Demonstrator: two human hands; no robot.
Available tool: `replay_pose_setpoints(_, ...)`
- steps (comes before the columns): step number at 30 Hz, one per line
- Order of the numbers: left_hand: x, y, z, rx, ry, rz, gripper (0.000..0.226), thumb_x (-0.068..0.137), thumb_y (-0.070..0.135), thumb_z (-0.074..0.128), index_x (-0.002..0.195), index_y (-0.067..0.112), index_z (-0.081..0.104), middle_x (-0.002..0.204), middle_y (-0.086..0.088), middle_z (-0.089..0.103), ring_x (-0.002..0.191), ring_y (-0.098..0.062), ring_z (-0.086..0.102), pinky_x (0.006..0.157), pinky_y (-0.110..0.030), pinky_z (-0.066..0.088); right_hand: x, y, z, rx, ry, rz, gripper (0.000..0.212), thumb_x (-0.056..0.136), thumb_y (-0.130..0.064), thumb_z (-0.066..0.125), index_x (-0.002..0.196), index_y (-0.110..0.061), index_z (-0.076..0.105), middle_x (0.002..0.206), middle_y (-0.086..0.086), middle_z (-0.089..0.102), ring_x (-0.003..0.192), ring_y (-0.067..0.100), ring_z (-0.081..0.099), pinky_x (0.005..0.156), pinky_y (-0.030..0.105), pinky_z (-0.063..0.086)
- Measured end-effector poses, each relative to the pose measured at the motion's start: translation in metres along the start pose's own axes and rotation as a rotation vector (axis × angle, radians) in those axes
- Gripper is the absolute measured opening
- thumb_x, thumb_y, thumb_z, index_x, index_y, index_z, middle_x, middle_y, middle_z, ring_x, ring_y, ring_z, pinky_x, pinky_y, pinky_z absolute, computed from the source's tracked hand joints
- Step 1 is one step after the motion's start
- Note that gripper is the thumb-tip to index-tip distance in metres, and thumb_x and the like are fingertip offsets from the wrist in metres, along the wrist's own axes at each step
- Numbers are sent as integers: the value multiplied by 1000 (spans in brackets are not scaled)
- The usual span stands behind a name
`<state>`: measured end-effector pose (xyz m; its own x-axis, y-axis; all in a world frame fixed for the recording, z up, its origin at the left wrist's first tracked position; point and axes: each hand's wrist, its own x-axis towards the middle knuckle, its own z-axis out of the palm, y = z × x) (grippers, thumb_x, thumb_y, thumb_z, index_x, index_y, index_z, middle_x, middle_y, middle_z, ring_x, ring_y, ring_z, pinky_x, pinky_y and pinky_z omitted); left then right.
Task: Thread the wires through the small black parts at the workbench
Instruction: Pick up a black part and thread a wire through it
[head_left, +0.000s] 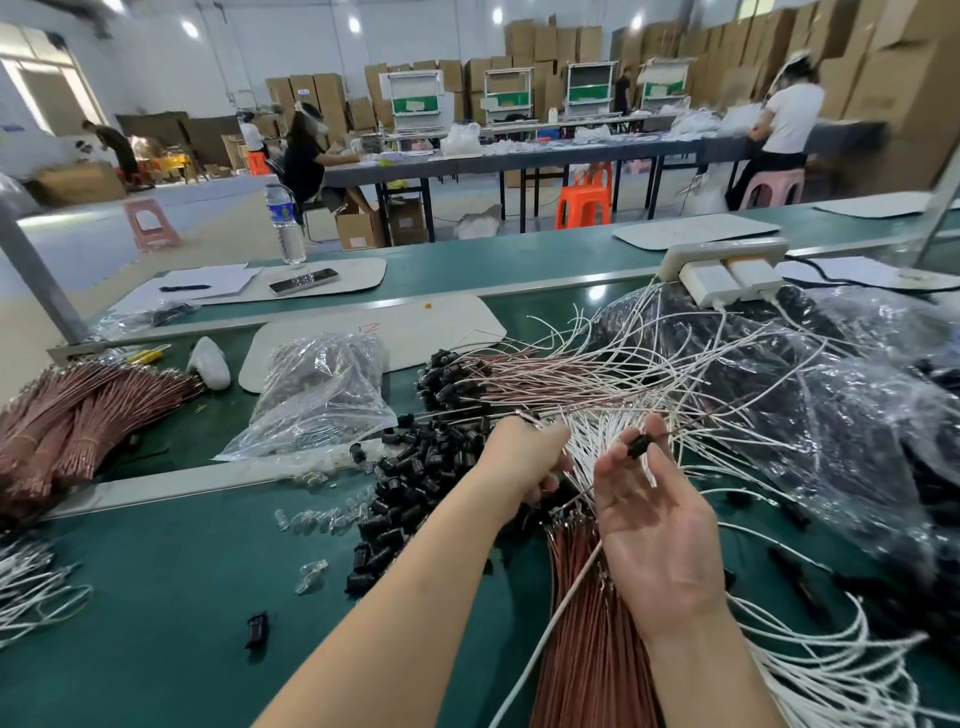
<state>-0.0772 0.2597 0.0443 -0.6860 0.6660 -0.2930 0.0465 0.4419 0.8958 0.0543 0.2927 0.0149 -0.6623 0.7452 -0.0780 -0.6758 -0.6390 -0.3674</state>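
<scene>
**Just two bare arms, really**

So all you get of the person is the left forearm (415, 597) and the right forearm (711, 670), both bare right up to the bottom edge of the shot. They're slim and smooth. The left hand (524, 457) and right hand (654, 525) are bare too, with slender fingers. The right palm's creases show up pretty clearly. The nails are too blurry to say much about.
</scene>
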Motion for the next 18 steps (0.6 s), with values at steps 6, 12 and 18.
replay_pose_setpoints(6,-37,47,-45,-323,181,307,25,102,19,47,83,9,59,63,6,62,48,-6,53,45,-18,42,-8,4,5,-33,-211,115,27,97,-7,61,119,-13,74,104,8,70,88,16,69,81,26,59)
replay_pose_setpoints(12,-90,52,-135,-645,396,592,20,101,18,46,84,15,56,65,7,64,51,-7,54,45,-20,43,-15,22,12,-132,-303,274,33,93,-2,62,124,-6,71,106,16,70,88,22,71,79,30,61)
replay_pose_setpoints(18,-109,-60,-199,-587,507,329,34,98,25,50,70,23,68,66,2,64,45,-9,51,38,-19,40,-13,34,11,-335,-264,318,31,95,-3,60,122,-9,73,106,12,72,94,24,71,84,36,60)
